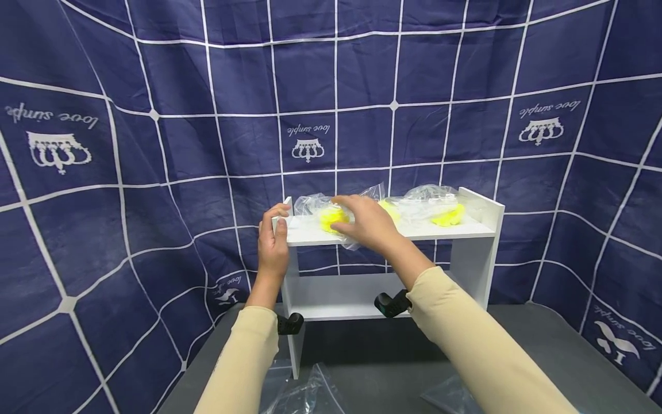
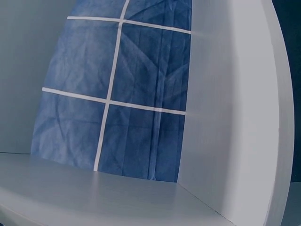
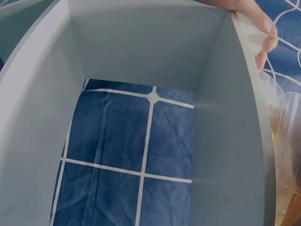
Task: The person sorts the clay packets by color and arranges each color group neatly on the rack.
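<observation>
Gripping a white shelf [image 1: 341, 296] at one end, left hand [image 1: 273, 244], fingers bent — right hand [image 1: 369, 223], fingers and thumb curved round a bagged yellow item [image 1: 330, 218] on top

Head view: worn on the head; faces forward and down; widest and farthest of three; covers shelf unit [image 1: 341, 293], cloth [image 1: 364, 69] behind it, left hand [image 1: 273, 247] and right hand [image 1: 369, 223]. Left wrist camera [image 1: 292, 324]: close to shelf unit; faces through a compartment to the cloth. Right wrist camera [image 1: 391, 304]: likewise close; picture turned sideways, upper board [image 3: 230, 141] running along its right. Shared, head and right wrist: left hand at shelf end, clear plastic bags [image 1: 421, 198]. Shared, all: shelf unit, cloth.
</observation>
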Demonstrator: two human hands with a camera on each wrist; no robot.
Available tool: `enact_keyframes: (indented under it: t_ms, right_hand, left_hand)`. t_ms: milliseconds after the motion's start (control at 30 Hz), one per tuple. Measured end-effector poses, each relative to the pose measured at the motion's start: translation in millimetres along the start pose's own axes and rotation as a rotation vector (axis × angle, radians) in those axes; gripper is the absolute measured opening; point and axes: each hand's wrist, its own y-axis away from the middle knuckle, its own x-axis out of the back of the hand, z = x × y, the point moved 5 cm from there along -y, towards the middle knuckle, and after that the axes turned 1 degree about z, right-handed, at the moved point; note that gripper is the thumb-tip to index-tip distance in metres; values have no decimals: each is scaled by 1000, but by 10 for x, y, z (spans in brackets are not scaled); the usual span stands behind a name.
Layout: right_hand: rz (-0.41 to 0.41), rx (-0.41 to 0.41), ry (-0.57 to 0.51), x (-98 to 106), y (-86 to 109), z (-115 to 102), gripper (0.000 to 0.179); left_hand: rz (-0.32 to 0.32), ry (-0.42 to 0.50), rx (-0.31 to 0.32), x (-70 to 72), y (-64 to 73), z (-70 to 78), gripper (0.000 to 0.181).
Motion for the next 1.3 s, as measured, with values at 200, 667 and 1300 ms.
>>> enact_keyframes:
  t_ms: [200,667,1300]
  right_hand:
    - [144,105,5,96,135,-42,49]
    - [424,340,-159,306,857,-13,44]
    - [270,420,-312,247,2000,489,53]
  left_hand:
    - [-2,2,4,-7,10,-5,15]
    - [7,-9,12,35,0,7,15]
    - [-2,-25,32,-2,14,1,14]
